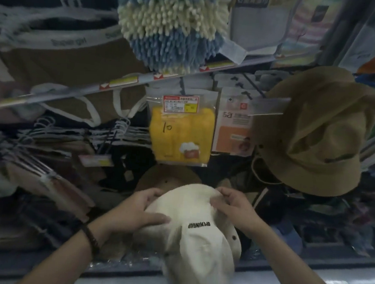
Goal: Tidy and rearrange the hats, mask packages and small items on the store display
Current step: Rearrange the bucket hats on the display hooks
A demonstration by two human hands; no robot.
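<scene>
A cream bucket hat (196,236) with black lettering lies low in the middle, over the shelf's front edge. My left hand (142,211) grips its left brim, thumb on top. My right hand (233,204) pinches its far right edge. Behind it lies a tan hat (169,178), partly hidden. A khaki bucket hat (320,136) hangs at the right. A yellow mask package (180,132) marked 10 hangs in the middle, with a white and orange package (233,127) beside it.
A blue and cream chenille mitt (169,24) hangs overhead. Garments on white hangers (51,133) fill the left. A shelf rail with price tags (124,81) crosses above the packages. Dark clothing is piled at the lower right.
</scene>
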